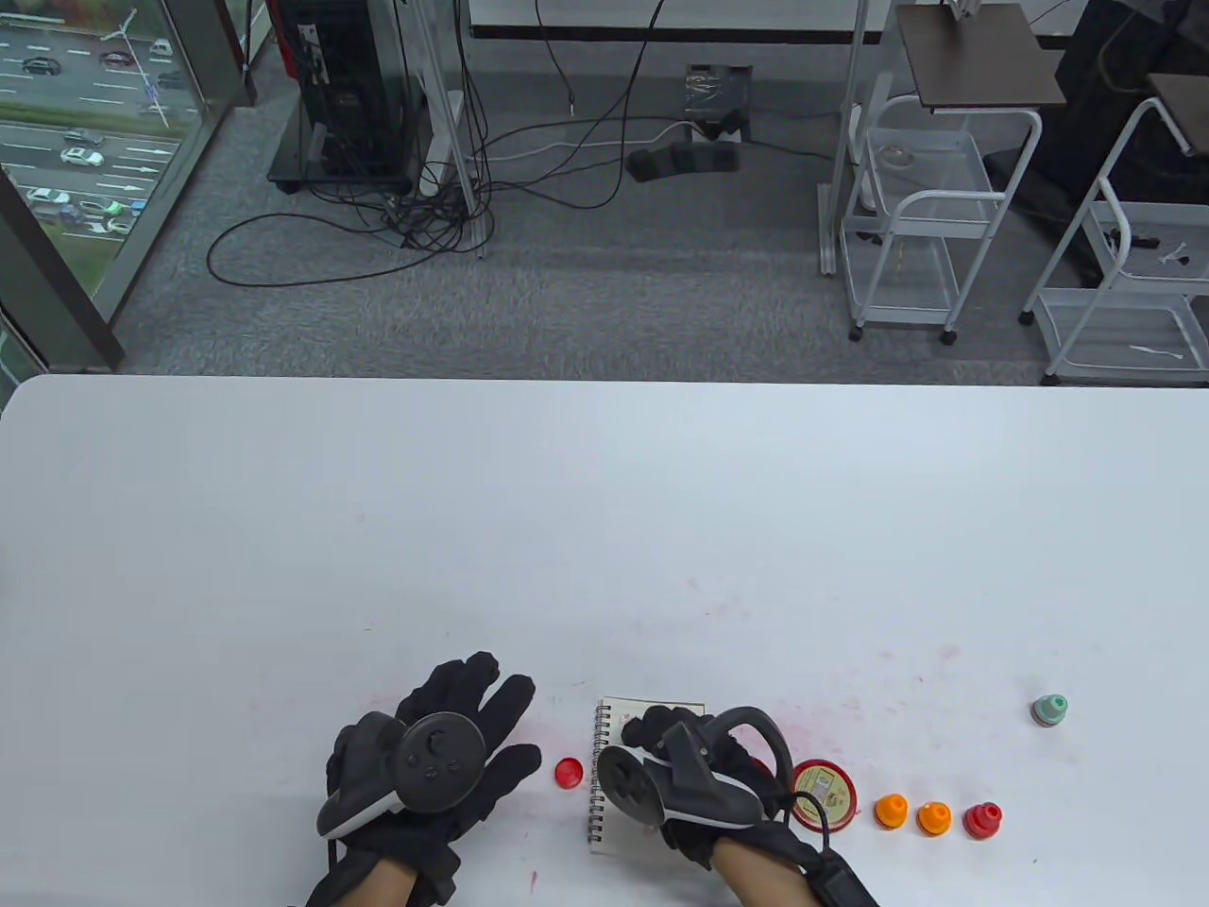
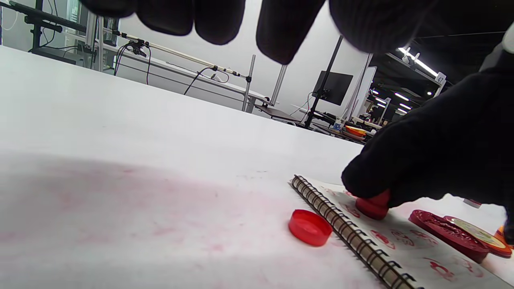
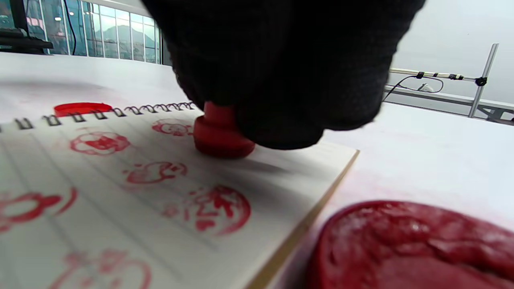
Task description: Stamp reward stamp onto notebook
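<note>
A small spiral notebook (image 1: pixel 614 718) lies near the table's front edge, its lined page (image 3: pixel 100 188) covered with several red stamp prints. My right hand (image 1: pixel 675 756) grips a red stamp (image 3: pixel 219 134) and presses it down on the page near the far edge; it also shows in the left wrist view (image 2: pixel 373 206). My left hand (image 1: pixel 444 746) rests flat on the table left of the notebook, fingers spread, holding nothing. A red stamp cap (image 1: pixel 568 773) lies between the left hand and the spiral (image 2: pixel 349 237).
An open red ink pad (image 3: pixel 401 249) and its lid (image 1: pixel 824 794) lie right of the notebook. Two orange stamps (image 1: pixel 891 811), a red stamp (image 1: pixel 982 820) and a green stamp (image 1: pixel 1049 710) stand further right. The white table (image 1: pixel 604 529) has faint red smears.
</note>
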The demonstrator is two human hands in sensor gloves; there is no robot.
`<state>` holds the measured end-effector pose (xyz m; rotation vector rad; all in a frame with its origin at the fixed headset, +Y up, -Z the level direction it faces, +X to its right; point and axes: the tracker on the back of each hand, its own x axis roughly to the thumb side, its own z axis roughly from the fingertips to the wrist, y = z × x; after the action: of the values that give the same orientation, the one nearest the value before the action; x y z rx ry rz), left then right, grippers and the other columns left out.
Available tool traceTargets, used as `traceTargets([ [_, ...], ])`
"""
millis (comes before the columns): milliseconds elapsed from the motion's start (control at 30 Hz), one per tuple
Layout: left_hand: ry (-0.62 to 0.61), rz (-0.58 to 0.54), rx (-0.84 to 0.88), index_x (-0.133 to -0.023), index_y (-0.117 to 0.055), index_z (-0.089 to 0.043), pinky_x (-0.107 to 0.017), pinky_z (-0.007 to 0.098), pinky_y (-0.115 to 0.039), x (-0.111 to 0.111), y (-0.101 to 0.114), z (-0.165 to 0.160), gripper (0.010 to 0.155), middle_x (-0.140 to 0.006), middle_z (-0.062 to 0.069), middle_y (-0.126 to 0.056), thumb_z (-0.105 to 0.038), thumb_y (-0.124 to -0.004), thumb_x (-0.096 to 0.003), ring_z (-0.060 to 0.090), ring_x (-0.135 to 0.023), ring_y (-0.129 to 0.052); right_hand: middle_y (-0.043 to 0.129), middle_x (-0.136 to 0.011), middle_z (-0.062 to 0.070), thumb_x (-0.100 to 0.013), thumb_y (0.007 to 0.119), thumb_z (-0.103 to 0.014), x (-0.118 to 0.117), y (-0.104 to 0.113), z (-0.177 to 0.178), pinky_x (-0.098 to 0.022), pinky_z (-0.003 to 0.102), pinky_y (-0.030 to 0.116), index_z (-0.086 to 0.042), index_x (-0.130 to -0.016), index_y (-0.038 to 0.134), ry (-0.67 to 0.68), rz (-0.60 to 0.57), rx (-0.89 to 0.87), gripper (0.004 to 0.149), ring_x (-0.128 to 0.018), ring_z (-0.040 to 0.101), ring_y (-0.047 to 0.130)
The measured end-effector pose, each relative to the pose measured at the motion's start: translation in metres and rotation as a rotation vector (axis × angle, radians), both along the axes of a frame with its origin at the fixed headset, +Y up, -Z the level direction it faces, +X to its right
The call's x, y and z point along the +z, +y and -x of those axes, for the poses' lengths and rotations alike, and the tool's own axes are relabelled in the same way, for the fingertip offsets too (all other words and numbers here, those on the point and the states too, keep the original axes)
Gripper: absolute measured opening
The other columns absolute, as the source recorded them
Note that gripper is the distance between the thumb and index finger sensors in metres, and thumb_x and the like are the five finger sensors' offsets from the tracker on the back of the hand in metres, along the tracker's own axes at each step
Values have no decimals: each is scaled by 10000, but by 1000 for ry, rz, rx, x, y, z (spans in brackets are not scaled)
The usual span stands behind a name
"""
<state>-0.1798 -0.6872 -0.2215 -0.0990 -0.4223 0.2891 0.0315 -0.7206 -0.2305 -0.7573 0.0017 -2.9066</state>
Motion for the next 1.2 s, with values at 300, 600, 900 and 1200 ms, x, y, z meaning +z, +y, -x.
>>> traceTargets([
  [300, -3, 22, -1, -1142, -634, -221, -732, 648, -559, 0, -1, -1, 739, -1208, 226, -487, -576, -669, -494, 507, -1048, -549, 1026, -718, 55, -274, 890, -167, -19, 7, 5, -353, 299, 1039, -254, -697, 939, -30, 126, 53, 435, -455, 177, 1126],
  [600, -33, 66, -26, -1142, -634, -222, -732, 648, -561, -1, -7, -7, 735, -1207, 227, -493, -572, -670, -497, 505, -1048, -556, 1026, -719, 56, -274, 894, -176, -17, 6, 7, -349, 292, 1044, -258, -697, 940, 11, 122, 79, 434, -452, 174, 1129],
  [900, -56, 102, -34, -1140, -637, -221, -730, 647, -565, -2, -12, -11, 732, -1205, 220, -504, -568, -672, -497, 502, -1047, -563, 1018, -737, 47, -302, 885, -202, 2, 1, -9, -364, 275, 1037, -276, -730, 922, 54, -38, -6, 436, -471, 160, 1121],
  [1200, -101, 135, -77, -1162, -580, -237, -730, 648, -568, -5, -26, -25, 765, -1203, 221, -509, -554, -718, -480, 497, -1046, -570, 976, -796, 108, -362, 860, -201, 15, 52, -75, -388, 352, 978, -231, -808, 877, -89, -92, -479, 447, -507, 223, 1079],
])
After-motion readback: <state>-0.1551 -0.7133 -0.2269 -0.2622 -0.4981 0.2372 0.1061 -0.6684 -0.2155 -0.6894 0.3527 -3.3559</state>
